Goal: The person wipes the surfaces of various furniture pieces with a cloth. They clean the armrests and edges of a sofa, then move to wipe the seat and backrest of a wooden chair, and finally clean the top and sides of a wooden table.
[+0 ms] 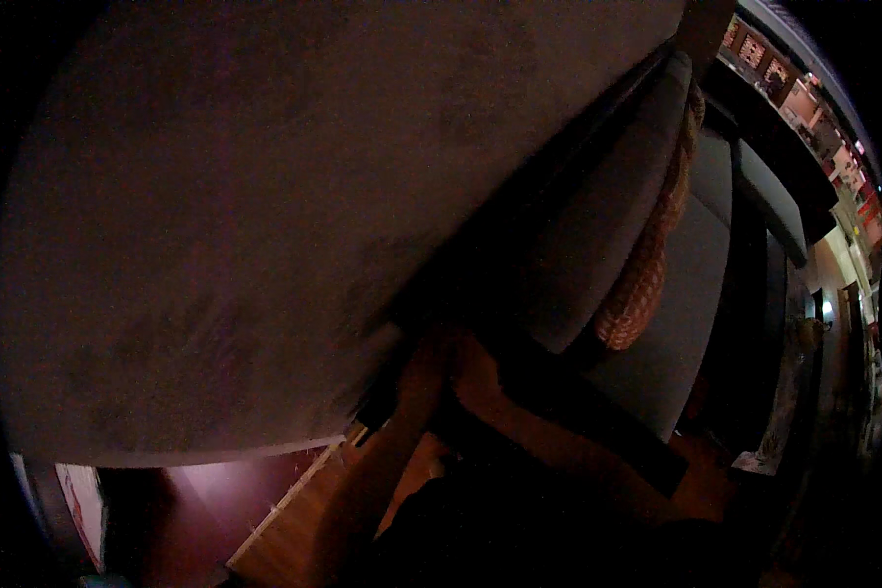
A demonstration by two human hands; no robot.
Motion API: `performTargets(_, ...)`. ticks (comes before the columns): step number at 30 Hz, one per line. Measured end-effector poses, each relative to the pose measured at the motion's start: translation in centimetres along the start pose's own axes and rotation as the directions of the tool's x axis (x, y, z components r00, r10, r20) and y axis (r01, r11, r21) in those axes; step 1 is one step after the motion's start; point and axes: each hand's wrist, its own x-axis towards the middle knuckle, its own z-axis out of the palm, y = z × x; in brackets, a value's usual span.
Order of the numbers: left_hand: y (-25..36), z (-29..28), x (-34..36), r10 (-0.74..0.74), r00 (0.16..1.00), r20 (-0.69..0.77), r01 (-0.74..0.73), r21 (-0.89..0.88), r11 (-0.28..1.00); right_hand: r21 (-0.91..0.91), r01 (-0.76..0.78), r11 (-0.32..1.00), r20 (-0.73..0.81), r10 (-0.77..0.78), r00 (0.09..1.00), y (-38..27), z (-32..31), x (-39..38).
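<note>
Grey upholstery flanks hands, fingers' spread and hold too dark to tell, red-marked panel unreadable.

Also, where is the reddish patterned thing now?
In the head view, the reddish patterned thing lies right of centre, between two grey padded pieces, above the person's right forearm.

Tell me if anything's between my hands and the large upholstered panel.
Nothing visible stands between your left hand or right hand and the large upholstered panel, though deep shadow hides whether either touches it. The textured cloth lies off to the right, out of the way.
</note>
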Motion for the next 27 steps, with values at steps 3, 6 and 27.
performTargets(3, 2.1, -5.8, -3.1, -0.174, 0.985, -0.014, 0.146, -0.475, 0.868, -0.206, 0.113, 0.972, 0.062, -0.102, 0.993, -1.1, 3.1, -2.7)
performTargets(6, 1.0, -7.3, -7.3, -0.245, 0.967, -0.073, 0.129, -0.687, 0.715, -0.204, 0.184, 0.962, 0.186, -0.146, 0.972, -4.0, 4.0, -4.3)
performTargets(27, 1.0, -3.2, -2.6, 0.163, 0.949, -0.269, -0.137, 0.112, 0.984, -0.306, -0.079, 0.949, -0.257, -0.002, 0.966, 7.5, -5.2, 7.7)
